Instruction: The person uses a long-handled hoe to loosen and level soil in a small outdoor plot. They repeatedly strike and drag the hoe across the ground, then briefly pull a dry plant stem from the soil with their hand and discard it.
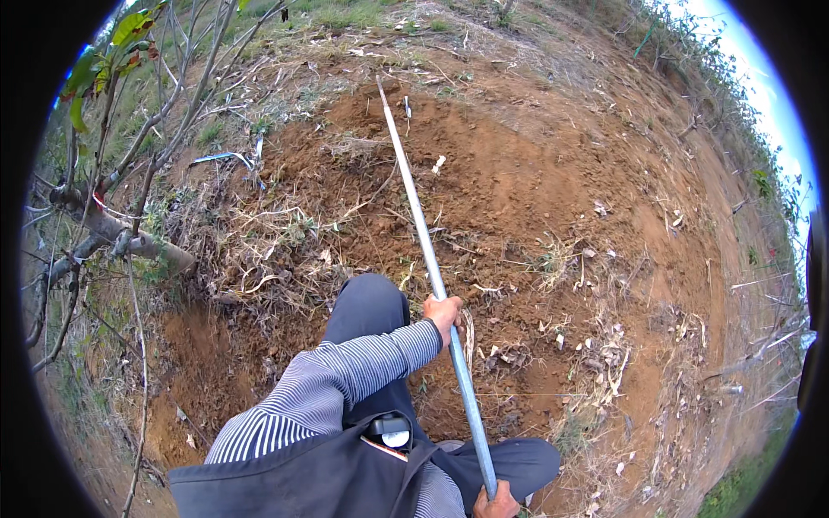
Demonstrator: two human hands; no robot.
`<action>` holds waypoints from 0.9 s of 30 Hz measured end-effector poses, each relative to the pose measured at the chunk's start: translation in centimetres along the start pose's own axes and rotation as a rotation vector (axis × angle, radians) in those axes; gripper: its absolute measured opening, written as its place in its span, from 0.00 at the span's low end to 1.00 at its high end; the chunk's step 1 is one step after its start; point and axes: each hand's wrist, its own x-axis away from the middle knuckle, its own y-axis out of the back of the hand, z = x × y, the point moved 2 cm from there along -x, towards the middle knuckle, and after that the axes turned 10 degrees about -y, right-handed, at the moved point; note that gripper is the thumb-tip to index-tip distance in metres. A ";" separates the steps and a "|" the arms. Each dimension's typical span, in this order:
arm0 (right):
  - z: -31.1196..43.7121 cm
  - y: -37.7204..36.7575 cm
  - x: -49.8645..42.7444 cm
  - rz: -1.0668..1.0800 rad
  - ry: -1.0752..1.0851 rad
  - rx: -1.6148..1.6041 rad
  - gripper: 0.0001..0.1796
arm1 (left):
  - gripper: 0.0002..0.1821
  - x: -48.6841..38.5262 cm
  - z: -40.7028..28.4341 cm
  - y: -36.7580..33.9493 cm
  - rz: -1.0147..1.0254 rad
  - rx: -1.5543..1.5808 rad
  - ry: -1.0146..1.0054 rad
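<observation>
A long grey metal pole (418, 201) runs from the bottom of the view up and slightly left to the bare soil ahead. My left hand (443, 316) is wrapped around it near mid-length, the striped sleeve stretched across my body. Lower down, by my bent right knee, my right hand (497, 503) grips the near end, partly cut off by the picture's edge. The pole narrows towards its far tip, which reaches the loose reddish-brown soil (492, 168). Whether a tool head is fixed there I cannot tell.
A small tree with a forked trunk (155, 249) and bare branches stands at the left. Dry grass and leaf litter (272, 259) lie around its base. Blue-white plastic strips (227, 157) rest on the ground beyond. More dry leaves (609, 362) lie scattered at the right.
</observation>
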 end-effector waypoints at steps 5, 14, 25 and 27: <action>11.6 -2.1 -8.6 0.103 0.122 -0.126 0.14 | 0.11 -1.6 -1.6 -0.7 0.115 0.056 -0.055; 19.1 -5.9 -15.5 0.461 0.048 0.069 0.21 | 0.08 -3.8 1.3 1.0 -0.006 -0.161 -0.043; 15.3 -5.3 -11.8 0.357 0.105 0.007 0.19 | 0.08 -1.0 2.2 1.9 0.057 -0.341 -0.079; 15.7 -4.7 -11.1 0.345 0.109 0.015 0.20 | 0.08 -1.7 1.8 2.2 0.028 -0.343 -0.111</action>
